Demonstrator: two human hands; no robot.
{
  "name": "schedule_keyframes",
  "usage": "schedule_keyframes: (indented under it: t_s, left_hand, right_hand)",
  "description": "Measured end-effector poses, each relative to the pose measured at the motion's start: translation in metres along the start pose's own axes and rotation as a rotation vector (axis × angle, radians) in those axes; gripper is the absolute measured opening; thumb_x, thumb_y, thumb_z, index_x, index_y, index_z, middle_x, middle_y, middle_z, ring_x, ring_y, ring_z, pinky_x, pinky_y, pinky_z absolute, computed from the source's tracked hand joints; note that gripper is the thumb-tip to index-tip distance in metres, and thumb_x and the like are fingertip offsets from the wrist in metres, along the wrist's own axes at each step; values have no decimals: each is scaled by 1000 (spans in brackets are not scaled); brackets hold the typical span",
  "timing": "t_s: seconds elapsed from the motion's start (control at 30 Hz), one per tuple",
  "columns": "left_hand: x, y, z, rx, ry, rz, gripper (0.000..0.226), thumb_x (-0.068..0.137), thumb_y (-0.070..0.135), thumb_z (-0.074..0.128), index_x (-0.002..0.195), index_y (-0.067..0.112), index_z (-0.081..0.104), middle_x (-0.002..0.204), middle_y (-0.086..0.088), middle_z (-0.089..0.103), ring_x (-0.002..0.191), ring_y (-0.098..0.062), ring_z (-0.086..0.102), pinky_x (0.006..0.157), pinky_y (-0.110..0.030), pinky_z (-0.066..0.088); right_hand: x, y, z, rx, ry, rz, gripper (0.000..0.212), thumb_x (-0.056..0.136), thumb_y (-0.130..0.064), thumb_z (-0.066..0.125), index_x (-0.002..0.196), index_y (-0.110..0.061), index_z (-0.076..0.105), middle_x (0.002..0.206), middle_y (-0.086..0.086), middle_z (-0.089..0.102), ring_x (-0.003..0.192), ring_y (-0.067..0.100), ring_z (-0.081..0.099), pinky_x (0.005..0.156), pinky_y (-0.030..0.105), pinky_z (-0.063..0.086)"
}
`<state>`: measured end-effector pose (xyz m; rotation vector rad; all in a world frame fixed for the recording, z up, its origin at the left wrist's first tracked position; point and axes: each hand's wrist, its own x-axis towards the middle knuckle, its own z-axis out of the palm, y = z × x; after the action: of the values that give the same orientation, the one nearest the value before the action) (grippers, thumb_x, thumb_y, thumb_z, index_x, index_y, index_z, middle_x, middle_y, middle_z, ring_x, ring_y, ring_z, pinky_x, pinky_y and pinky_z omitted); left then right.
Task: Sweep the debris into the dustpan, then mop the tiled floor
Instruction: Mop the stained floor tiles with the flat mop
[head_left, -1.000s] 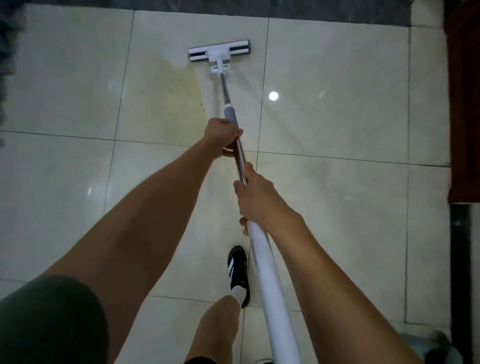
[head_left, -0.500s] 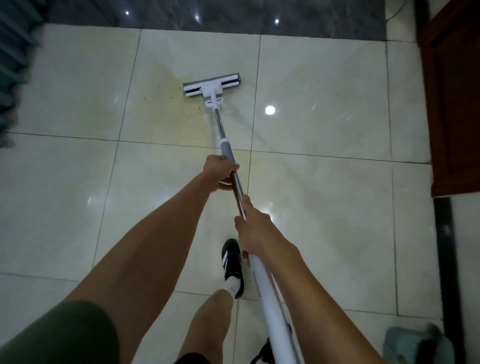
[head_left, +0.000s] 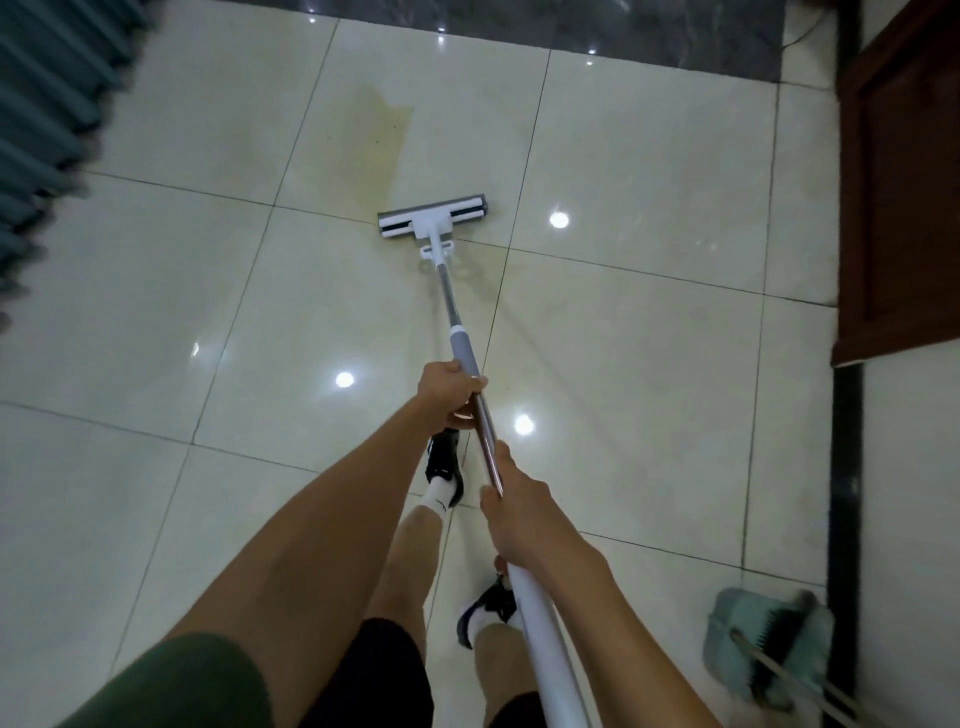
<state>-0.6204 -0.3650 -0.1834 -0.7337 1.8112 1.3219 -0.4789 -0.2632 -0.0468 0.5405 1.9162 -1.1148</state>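
Landmark: the mop head, a flat white and grey bar lying flat on the tiled floor, almost on a grout line.
Mop handle: a metal shaft that runs from the mop head toward the camera, through a grey sleeve, then a bare metal stretch, then a thick white tube at the near end.
Left hand: nearer the camera than the mop head, its fingers curled round the handle just below the grey sleeve; a firm wrap.
Right hand: further back from the mop head than the left hand, fingers and thumb closed round the handle where the metal meets the white tube.
Stain: a yellowish wet streak on the tile just beyond the mop head, on its left half.
Dustpan: pale green, well behind the mop head at the lower right, with a dark-bristled broom lying in it; blurred.
Feet: two dark shoes with white socks, between the mop head and the camera, under the handle.
Wooden furniture: dark brown, to the right of the mop head.
Curtain: blue-grey folds, far left of the mop head.
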Motion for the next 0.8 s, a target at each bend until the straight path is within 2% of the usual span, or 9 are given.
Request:
schedule_keyframes:
  t_s: [0.17,0.4,0.5,0.6,0.67,0.8]
  left_hand:
    - [-24,-32,5,-18,19,-12,74,90,10,74,154,14,38,98,-17,67,73,-28,71,45,-32,56]
    - [-14,-22,2,-58,102,4,74,88,10,76,153,15,41,93,-6,66,71,-24,70,43,-29,54]
    - [2,-7,-2,-76,101,3,74,87,9,77,152,15,42,93,-9,67,69,-25,72,44,-31,55]
    - [19,11,-2,-100,89,3,74,87,9,77,152,14,42,91,-7,67,67,-25,73,44,-32,56]
    - [35,29,-6,-113,86,6,74,87,8,77,152,13,43,89,-5,65,66,-23,72,43,-31,55]
    - [72,73,-28,-119,91,16,72,86,7,76,151,13,44,92,-8,67,72,-26,72,45,-33,56]
  right_hand:
    - [-25,22,17,-15,-15,26,62,104,-28,37,155,-41,3,84,-4,52,67,11,60,41,17,44]
    - [-9,13,18,-12,2,39,61,105,-31,37,156,-40,3,86,-2,53,65,11,58,38,15,40]
    - [7,3,9,-59,24,53,61,106,-34,37,156,-39,3,96,3,57,70,14,61,49,22,48]
    - [24,-8,-4,-117,66,46,60,106,-36,37,156,-39,5,84,-3,56,69,11,60,64,28,54]
    - [41,-22,-15,-112,74,64,60,106,-34,38,155,-41,4,81,-4,54,68,13,60,67,32,57]
    - [81,-67,-30,-96,84,75,59,105,-36,37,155,-43,6,91,6,61,76,23,65,75,43,60]
